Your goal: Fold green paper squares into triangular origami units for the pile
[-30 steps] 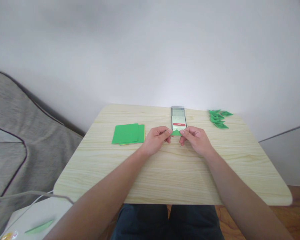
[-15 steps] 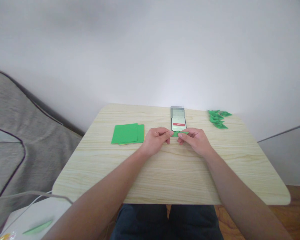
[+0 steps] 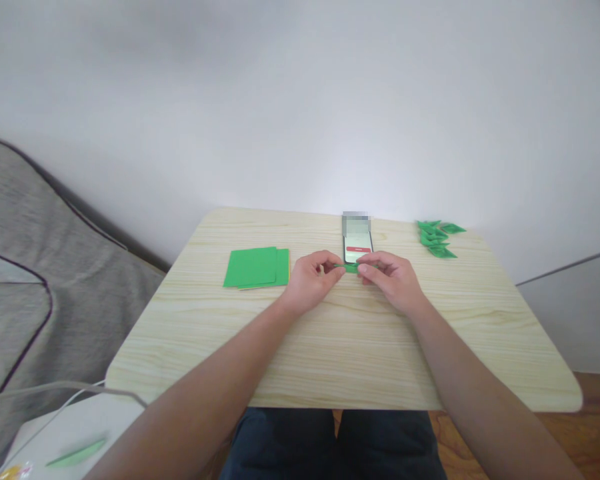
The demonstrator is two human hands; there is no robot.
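Note:
Between my hands is a small piece of folded green paper [image 3: 351, 268], just in front of a phone [image 3: 358, 240]. My left hand [image 3: 314, 279] pinches its left end between thumb and fingers. At the other end, my right hand [image 3: 389, 275] grips it the same way, its fingertips partly covering the paper. To the left of my hands lies a stack of green paper sheets [image 3: 253, 267]. Several folded green paper pieces [image 3: 436, 239] with pointed ends sit in a cluster at the table's back right.
The wood-grain table [image 3: 350, 353] backs onto a white wall. A grey cushioned seat [image 3: 85, 287] is at the left. Below it, a white surface [image 3: 75, 427] holds a pale green strip [image 3: 76, 453], with a cable [image 3: 70, 385] crossing above.
My left fingers have shifted on the folded paper, with the index finger now more arched. The paper has turned slightly and still sits between both hands.

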